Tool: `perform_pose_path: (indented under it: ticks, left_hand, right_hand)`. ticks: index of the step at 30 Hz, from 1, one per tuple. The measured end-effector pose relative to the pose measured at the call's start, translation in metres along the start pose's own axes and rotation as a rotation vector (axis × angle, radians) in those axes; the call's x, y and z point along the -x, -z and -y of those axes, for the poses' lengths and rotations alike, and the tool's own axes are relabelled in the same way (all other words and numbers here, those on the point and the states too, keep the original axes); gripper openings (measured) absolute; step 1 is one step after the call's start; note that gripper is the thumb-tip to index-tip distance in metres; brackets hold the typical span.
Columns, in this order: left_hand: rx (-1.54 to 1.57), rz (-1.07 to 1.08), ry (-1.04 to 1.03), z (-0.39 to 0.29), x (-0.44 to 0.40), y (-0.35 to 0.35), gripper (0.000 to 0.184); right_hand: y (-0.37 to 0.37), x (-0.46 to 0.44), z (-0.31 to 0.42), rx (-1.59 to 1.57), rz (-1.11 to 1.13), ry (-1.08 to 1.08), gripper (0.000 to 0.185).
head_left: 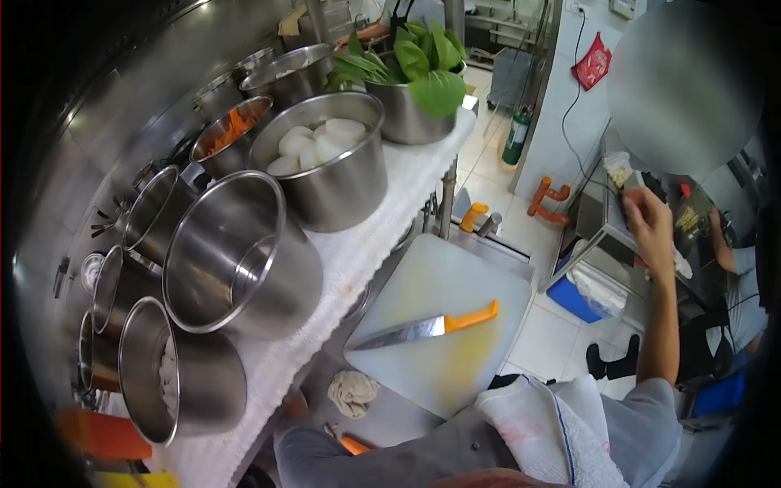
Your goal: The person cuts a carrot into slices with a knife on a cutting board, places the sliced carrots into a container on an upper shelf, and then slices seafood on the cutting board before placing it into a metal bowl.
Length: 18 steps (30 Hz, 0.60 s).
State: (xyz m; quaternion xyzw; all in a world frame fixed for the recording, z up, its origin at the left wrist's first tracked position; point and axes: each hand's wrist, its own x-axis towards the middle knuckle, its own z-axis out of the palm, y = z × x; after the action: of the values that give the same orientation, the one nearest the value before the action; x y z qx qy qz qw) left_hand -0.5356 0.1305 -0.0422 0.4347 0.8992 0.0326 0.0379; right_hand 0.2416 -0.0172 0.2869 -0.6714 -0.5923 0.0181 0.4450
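My right hand [648, 218] is stretched far out to the right, beside a steel counter. Its fingers are curled and pinched together; whatever they may hold is too small to make out. A clear plastic bag with pale contents [618, 169] lies just beyond the fingertips. My left sleeve [313, 455] runs toward the shelf, where the left hand is hidden. In front of me is a white cutting board [435, 281] with yellow stains. A chef's knife [427, 327] with an orange handle rests across it. A crumpled cloth [353, 394] and an orange-handled tool [355, 444] lie to its left.
A shelf with a white towel [346, 285] bears several steel pots, including an empty one [236, 252], one of peeled white vegetables [313, 150], one of orange pieces [232, 130] and one of green leaves [423, 65]. At right, a co-worker's arm [722, 241] reaches over a counter. A blue bin [573, 299] stands below.
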Motion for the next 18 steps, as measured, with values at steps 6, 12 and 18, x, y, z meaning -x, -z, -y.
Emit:
perform_pose_path:
  ticks: [6, 12, 18]
  left_hand:
    - [0.038, 0.037, 0.034, -0.018, 0.031, 0.016, 0.019]
    - [0.129, 0.073, 0.100, -0.045, 0.053, 0.021, 0.018]
    - [0.507, 0.032, 0.198, -0.042, 0.089, 0.017, 0.018]
  right_hand:
    - [-0.103, -0.005, 0.003, -0.199, 0.246, 0.255, 0.008]
    - [-0.114, 0.007, 0.003, -0.348, 0.380, 0.308, 0.007]
    - [-0.101, 0.014, -0.051, -0.384, 0.383, 0.032, 0.006]
